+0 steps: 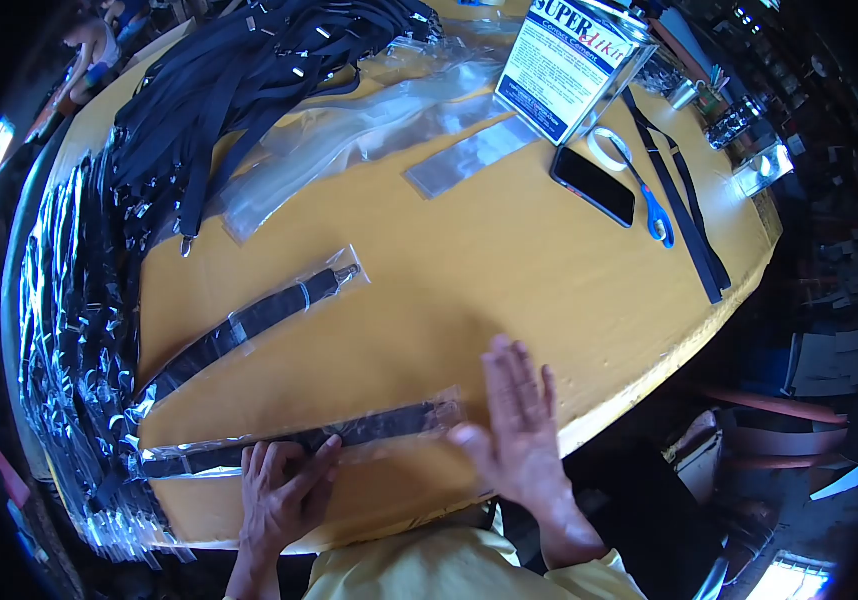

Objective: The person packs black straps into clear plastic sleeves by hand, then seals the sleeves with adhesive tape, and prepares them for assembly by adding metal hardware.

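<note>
A pair of folded black suspenders in a clear plastic sleeve (384, 425) lies along the near side of the table. My left hand (284, 490) is on its lower edge, fingers curled and thumb pressing on the sleeve. Beyond the sleeve's right end, my right hand (519, 430) is held open with its fingers stretched out, holding nothing. A second bagged pair of suspenders (269, 312) lies slantwise farther up the table. To the left, a tall stack of bagged suspenders (79, 370) lines the table's side.
Loose black straps with metal clips (219, 90) are heaped at the back left, beside clear plastic sleeves (349, 135). A contact cement can (564, 70), phone (594, 187), tape roll (607, 150), blue-handled scissors (657, 215) and black strap (694, 230) lie at the back right.
</note>
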